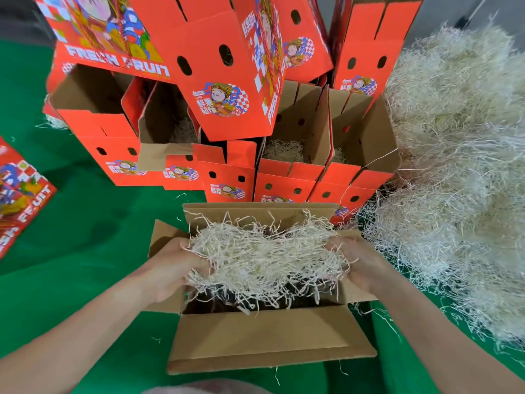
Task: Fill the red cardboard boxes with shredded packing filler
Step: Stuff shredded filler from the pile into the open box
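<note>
Shredded pale straw-coloured packing filler, gathered as one loose clump [264, 257], is hanging over the mouth of the open cardboard box [264, 334] with brown inner flaps at 6 o'clock. The left hand [173, 268], at the clump's 9 o'clock, and the right hand [360, 263], at its 3 o'clock, are gripping its ends, fingers curling into the strands, fingertips hidden. A large heap [460, 172] of the same filler is lying at 3 o'clock on the green surface [85, 237]. Stacked red printed cardboard boxes [227, 172] are standing at 12 o'clock, several holding filler. A flattened red box [20, 194] is lying at 9 o'clock.
</note>
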